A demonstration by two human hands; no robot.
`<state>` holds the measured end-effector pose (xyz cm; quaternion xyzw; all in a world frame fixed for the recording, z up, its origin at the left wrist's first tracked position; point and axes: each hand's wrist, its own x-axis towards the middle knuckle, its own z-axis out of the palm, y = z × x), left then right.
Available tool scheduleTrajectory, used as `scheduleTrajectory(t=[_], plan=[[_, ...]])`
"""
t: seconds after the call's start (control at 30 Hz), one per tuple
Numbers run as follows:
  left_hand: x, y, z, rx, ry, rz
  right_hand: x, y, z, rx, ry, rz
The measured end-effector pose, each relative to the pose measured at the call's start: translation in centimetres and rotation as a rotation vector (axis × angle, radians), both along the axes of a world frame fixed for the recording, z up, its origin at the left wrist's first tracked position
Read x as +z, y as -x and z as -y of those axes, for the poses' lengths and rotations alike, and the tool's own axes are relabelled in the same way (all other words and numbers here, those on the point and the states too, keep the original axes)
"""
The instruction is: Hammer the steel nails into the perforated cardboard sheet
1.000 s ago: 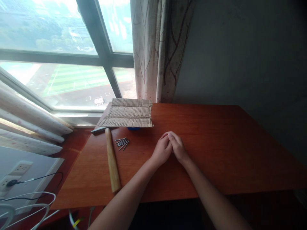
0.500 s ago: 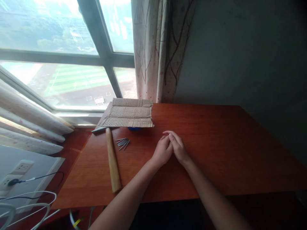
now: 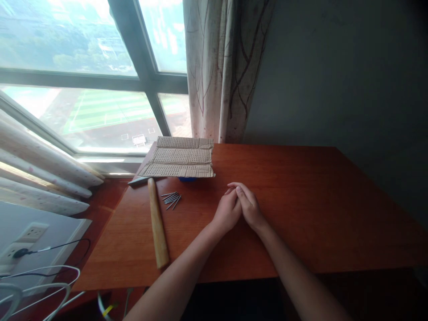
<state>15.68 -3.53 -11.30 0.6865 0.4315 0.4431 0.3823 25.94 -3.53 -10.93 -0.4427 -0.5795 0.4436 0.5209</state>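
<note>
My left hand and my right hand rest side by side on the reddish wooden table, their fingers curled and pressed against each other, with nothing in them. To their left lie several thin metal nails in a loose bunch. Further left is a hammer with a long pale wooden handle, its metal head at the table's far left corner. Behind the nails lies a folded sheet of perforated cardboard, with a small blue thing showing under its front edge.
A patterned curtain hangs behind the table beside a large window. A grey wall runs along the right. At the lower left are wall sockets, a black cable and white wire loops.
</note>
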Motion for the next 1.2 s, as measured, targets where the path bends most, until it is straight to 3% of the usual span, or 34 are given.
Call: scheduleTrajectory(t=[0.23, 0.6, 0.8, 1.07, 1.2], plan=[[0.3, 0.2, 0.1, 0.012, 0.011, -0.109, -0.1, -0.1, 0.1, -0.005, -0.020, 0.031], [1.6, 0.7, 0.5, 0.117, 0.104, -0.491, -0.2, 0.0, -0.1, -0.002, -0.041, 0.106], [1.8, 1.0, 0.5, 0.041, 0.077, -0.607, 0.1, -0.2, -0.1, -0.011, -0.044, 0.167], [1.6, 1.0, 1.2, -0.046, 0.025, -0.668, -0.4, -0.9, -1.0, 0.047, 0.073, 0.069], [1.8, 1.6, 2.6, -0.086, -0.021, -0.651, -0.6, -1.0, -1.2, 0.002, -0.011, 0.294]])
